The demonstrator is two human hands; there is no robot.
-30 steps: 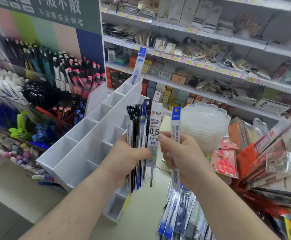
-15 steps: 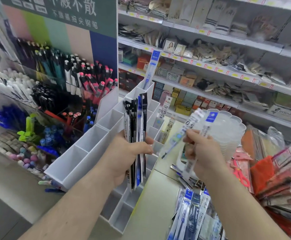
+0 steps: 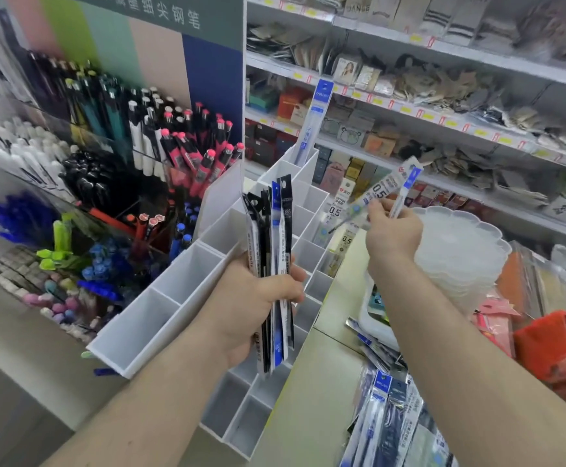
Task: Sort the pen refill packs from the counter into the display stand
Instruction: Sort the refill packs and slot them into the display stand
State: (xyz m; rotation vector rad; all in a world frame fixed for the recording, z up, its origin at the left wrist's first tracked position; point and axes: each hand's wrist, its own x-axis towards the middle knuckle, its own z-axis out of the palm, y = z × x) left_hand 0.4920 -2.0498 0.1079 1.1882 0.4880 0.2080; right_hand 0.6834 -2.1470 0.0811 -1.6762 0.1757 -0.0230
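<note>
Two hands work at mid-frame. The left hand point(image 3: 258, 298) grips a bundle point(image 3: 273, 264) of refill packs, fingers curled round its middle; the packs overlap, so an exact count is not possible, but at least four edges show. Their long axis runs nearly vertical, hang-hole tabs at the top, lower ends poking out below the palm. They are slim, clear sleeves with black, white and blue cards.

The right hand point(image 3: 392, 230), right of centre, pinches two packs. One, the "0.5" pack point(image 3: 372, 197), is tilted, its long axis running from lower left to upper right, with a white card and a thin refill tip at its lower left end. The other, the blue-tab pack point(image 3: 406, 187), stands steeper, its blue header pointing up and slightly right.

One white stand point(image 3: 174, 298) with many square compartments runs diagonally from lower centre towards upper centre. One blue pack point(image 3: 312, 123) stands upright in a top compartment, leaning slightly right. About three "0.5" packs point(image 3: 335, 214) stand in compartments at the stand's right side, just left of the right hand.

One heap point(image 3: 386, 416) of further packs lies on the counter point(image 3: 308, 399) at the lower right, long axes roughly towards the camera, blue headers showing. A stack of clear scalloped trays point(image 3: 460, 251) sits behind the right forearm. Pens point(image 3: 174, 143) fill the racks at the left.
</note>
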